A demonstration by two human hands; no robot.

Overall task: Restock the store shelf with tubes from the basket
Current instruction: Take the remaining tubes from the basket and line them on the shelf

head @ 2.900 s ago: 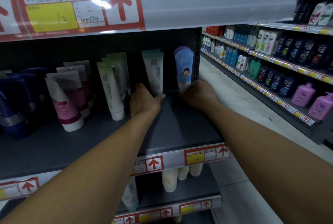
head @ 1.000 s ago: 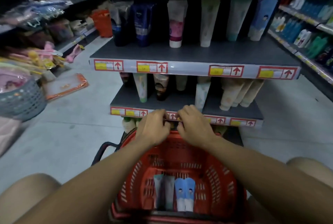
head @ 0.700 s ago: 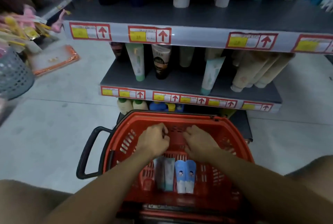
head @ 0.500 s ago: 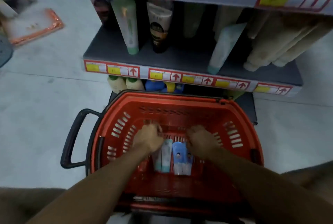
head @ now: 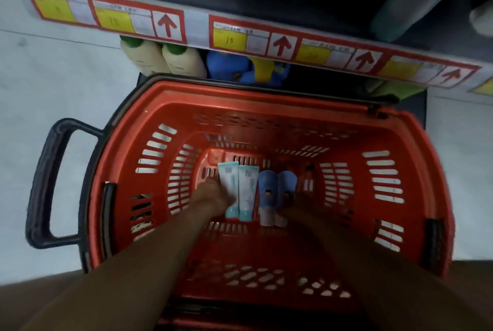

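Your 4 tubes lie side by side on the floor of the red basket, caps toward you: 2 white and teal tubes on the left, touching each other, and 2 blue tubes just to their right. Your left hand is down in the basket against the leftmost white tube, covering its lower left edge; the fingers look curled at the tube, but blur keeps me from telling whether your grip has closed on it. Your right hand sits in shadow just right of the blue tubes, close to or touching the outer one, and I cannot tell its grip either. Both forearms reach in over the near rim. The basket stands on the pale floor with its black handle folded out to the left and its far rim tucked under the shelf. Along the shelf edge runs a strip of red-framed price labels with yellow squares and red arrows pointing up. Below it, beyond the basket, you can see 2 cream bottles with green caps, then blue and yellow packs beside them. On the shelf at upper right, a grey-green tube leans over, badly blurred.
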